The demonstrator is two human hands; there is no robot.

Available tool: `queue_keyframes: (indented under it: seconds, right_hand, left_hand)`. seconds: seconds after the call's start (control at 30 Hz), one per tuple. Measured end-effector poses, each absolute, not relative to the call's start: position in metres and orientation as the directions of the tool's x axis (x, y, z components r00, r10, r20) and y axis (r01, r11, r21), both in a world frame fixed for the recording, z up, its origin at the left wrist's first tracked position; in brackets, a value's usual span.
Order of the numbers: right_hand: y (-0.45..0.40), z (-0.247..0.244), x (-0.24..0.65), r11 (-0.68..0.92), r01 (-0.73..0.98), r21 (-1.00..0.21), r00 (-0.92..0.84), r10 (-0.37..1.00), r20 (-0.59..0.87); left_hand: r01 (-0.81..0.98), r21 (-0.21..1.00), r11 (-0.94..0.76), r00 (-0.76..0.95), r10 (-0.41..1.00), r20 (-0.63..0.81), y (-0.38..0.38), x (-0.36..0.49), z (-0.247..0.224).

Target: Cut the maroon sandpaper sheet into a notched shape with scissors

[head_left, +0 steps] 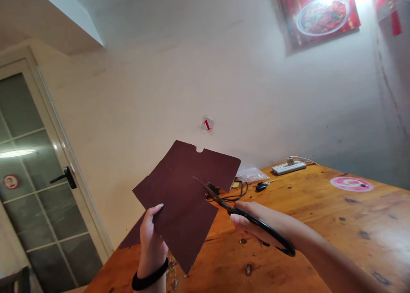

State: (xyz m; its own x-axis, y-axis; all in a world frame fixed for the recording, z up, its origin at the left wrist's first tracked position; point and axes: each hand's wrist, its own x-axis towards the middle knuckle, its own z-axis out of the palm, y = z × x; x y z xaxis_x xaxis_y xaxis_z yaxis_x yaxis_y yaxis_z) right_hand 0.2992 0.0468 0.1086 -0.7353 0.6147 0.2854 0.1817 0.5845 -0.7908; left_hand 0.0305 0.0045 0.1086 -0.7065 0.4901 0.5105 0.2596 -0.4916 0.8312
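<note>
A dark brown sheet of card (182,199) is raised and tilted above the table. My left hand (151,237) grips its lower left edge, the thumb on the near face and the other fingers hidden behind. A small round notch shows in its top edge and a squared cut-out in its right side. My right hand (269,220) is closed around the black-handled scissors (221,200). Their blades lie at the cut-out, one blade over the card's face with its tip pointing up and left. Behind my left wrist, another dark brown piece (132,236) is partly hidden.
On the wooden table (320,224) lie a black cable (238,194), keys (264,185), a clear plastic bag (253,174), a white power strip (289,168) and a pink round disc (351,183). Small scraps (174,278) lie near my left wrist. A wall stands behind; a door (41,177) is left.
</note>
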Motion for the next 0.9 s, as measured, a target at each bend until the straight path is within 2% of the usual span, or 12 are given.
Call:
queue_keyframes:
  seconds: [0.3, 0.5, 0.63, 0.9]
  right_hand:
    - [0.046, 0.106, 0.299, 0.563, 0.184, -0.806, -0.731, 0.627, 0.271]
    - [0.047, 0.107, 0.299, 0.562, 0.201, -0.802, -0.728, 0.634, 0.262]
    - [0.049, 0.104, 0.297, 0.585, 0.16, -0.795, -0.735, 0.608, 0.299]
    - [0.047, 0.105, 0.298, 0.566, 0.189, -0.802, -0.737, 0.622, 0.265]
  left_hand:
    - [0.157, 0.838, -0.523, -0.719, 0.521, 0.46, 0.003, 0.031, 0.108]
    - [0.282, 0.796, -0.536, -0.662, 0.492, 0.566, 0.0, 0.031, 0.109]
    - [0.276, 0.802, -0.529, -0.681, 0.481, 0.552, -0.002, 0.034, 0.112]
    - [0.26, 0.822, -0.506, -0.699, 0.489, 0.522, -0.007, 0.044, 0.121]
